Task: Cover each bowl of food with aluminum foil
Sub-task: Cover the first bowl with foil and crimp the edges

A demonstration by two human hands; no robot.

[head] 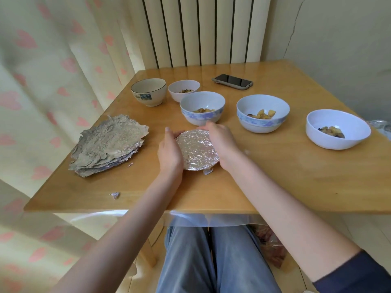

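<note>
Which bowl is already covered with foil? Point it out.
The foil-covered bowl nearest the table's front edge, held between the left hand and right hand. The other five bowls behind it stand open.

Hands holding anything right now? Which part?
Yes: both hands grip the foil-covered bowl at its rim, left hand on its left side, right hand on its right and far edge.

A single head-worn, wide-angle camera looks forward and down over a wooden table (275, 176). Both forearms reach in from the bottom edge, close below the lens.
</note>
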